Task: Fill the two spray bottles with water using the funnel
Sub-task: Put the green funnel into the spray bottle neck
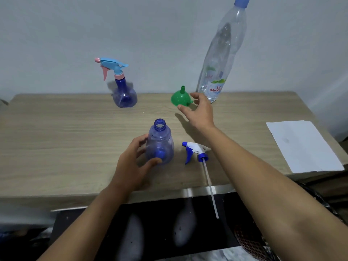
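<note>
Funnel [180, 97] (spout up) beside right hand [199, 112]; left hand [131, 162] grips open bottle [160, 142]

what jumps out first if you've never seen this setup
The tall water bottle at the table's back right stands out first. Just left of it, the right hand reaches for the green funnel, while the left hand steadies the open spray bottle in front.

Two bare forearms reach forward from the bottom edge. The left hand [131, 164] sits low and near, fingers and thumb curved into a cupped grip. The right hand [199, 112] stretches farther out, palm down, thumb and fingers spread apart, holding nothing.
</note>
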`<state>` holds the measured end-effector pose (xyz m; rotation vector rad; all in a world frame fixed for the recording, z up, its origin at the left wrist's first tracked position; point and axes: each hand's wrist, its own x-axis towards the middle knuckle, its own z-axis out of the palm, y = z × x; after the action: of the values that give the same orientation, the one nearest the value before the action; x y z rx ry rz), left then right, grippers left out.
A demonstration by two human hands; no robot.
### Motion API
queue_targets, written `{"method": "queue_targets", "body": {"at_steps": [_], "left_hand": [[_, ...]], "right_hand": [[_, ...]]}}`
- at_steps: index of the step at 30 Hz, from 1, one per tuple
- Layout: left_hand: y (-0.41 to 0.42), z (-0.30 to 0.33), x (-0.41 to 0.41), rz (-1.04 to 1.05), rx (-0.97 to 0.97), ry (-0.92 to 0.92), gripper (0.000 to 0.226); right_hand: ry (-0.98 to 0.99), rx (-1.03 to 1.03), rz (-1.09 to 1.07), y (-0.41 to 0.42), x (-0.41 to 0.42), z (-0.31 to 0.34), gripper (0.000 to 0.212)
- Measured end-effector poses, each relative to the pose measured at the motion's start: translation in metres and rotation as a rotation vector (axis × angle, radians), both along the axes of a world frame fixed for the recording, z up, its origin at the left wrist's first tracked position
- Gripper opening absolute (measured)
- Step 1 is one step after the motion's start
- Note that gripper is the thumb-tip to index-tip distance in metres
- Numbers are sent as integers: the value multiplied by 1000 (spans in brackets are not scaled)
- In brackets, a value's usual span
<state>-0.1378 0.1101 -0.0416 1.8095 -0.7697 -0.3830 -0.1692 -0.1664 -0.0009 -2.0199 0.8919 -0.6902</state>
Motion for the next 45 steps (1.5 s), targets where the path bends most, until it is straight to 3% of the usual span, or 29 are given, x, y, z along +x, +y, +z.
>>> {"method": "queue_targets", "body": {"at_steps": [10,16,24,36,45], "left_hand": [[2,-3,11,-7,-26,-36,73],[1,0,17,-51,-36,-33,70],[0,2,15,-53,-38,-35,72],[0,16,7,-42,74,-68,73],[20,10,-29,1,34,-35,71]], "right_hand": [[127,1,-32,-24,56,-33,96],[147,-88,-54,-30,60,-37,79],[100,-66,-7,-20,43,-21,77],[2,-160,134,18,-12,50,74],[-83,-213,202,48,-71,95,63]]}}
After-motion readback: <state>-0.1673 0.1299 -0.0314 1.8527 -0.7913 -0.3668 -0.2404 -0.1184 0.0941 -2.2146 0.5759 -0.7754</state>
